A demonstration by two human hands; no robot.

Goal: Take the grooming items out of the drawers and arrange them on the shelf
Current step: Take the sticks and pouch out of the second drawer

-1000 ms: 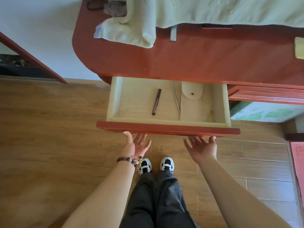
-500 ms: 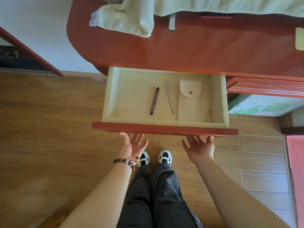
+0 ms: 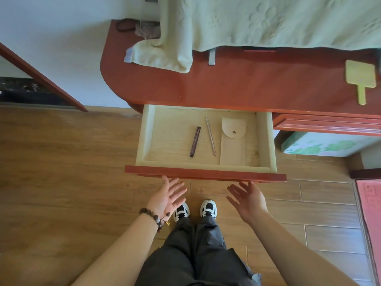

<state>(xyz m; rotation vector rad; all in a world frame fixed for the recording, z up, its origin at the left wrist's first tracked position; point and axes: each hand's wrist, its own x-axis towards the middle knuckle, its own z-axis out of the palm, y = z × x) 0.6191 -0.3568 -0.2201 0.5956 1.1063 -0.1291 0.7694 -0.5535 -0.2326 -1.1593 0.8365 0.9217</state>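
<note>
A pale wooden drawer (image 3: pixel 266 141) with a red front stands pulled out from the red dresser top (image 3: pixel 237 85). Inside lie a dark brown stick-shaped item (image 3: pixel 195 144), a thin pinkish metal stick (image 3: pixel 210 136) and a beige pouch with a snap flap (image 3: pixel 233 141). My left hand (image 3: pixel 168 196), with a bead bracelet on the wrist, is open just below the drawer front, palm up, its fingertips near the edge. My right hand (image 3: pixel 246 198) is also open, just below the front and slightly apart from it. Neither hand holds anything.
A pale green towel (image 3: pixel 268 23) drapes over the back of the dresser top. A yellow hand mirror (image 3: pixel 360 79) lies at the right. A shut drawer (image 3: pixel 327 122) is to the right of the open one. A pink mat (image 3: pixel 371 213) lies on the wooden floor.
The drawer has slid further out, showing the whole pouch. Both hands have come slightly off the drawer front, and the view has tilted up.
</note>
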